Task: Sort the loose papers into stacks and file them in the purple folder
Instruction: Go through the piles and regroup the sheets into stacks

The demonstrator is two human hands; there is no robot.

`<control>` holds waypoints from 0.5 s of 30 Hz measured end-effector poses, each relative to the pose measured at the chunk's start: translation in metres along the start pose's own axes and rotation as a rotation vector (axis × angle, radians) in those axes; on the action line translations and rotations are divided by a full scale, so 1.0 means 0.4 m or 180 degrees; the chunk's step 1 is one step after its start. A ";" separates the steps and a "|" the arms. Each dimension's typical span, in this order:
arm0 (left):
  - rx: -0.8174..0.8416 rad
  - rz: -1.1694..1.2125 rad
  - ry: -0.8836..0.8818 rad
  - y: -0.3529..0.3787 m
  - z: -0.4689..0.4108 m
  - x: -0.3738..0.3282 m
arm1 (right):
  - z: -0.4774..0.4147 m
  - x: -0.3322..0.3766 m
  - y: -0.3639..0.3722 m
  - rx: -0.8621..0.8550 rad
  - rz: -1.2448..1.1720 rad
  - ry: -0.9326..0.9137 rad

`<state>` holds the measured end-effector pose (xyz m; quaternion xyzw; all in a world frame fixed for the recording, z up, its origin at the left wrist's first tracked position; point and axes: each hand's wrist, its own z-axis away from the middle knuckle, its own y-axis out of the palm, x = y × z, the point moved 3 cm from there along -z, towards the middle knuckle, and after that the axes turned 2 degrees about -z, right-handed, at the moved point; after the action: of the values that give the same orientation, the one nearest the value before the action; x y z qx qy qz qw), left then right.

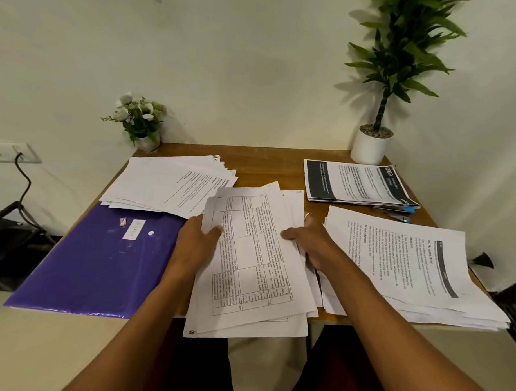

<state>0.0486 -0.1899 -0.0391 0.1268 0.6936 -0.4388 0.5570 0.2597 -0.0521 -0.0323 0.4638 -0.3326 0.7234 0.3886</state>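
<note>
The left hand (195,240) and right hand (310,241) each pinch a long edge of the middle paper stack (248,268), thumbs on top, its long axis pointing away from the person, its near end overhanging the table (252,157), just right of the purple folder (96,262).

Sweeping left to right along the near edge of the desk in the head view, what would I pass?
purple folder → left hand → table-printed papers → right hand → stack of text pages
</note>
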 end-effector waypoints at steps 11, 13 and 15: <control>-0.0415 0.1083 -0.0395 -0.031 -0.020 0.048 | 0.009 0.023 0.062 0.0597 -0.0839 0.0173; -0.0514 0.1383 -0.0634 -0.042 -0.026 0.058 | 0.010 0.030 0.082 0.0521 -0.0334 0.0020; -0.0432 0.1351 -0.0752 -0.047 -0.025 0.057 | 0.007 0.018 0.098 0.0467 0.0324 -0.0157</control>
<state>0.0214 -0.2006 -0.0506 0.1797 0.6095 -0.2762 0.7211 0.2247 -0.0715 -0.0294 0.4913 -0.3112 0.7529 0.3080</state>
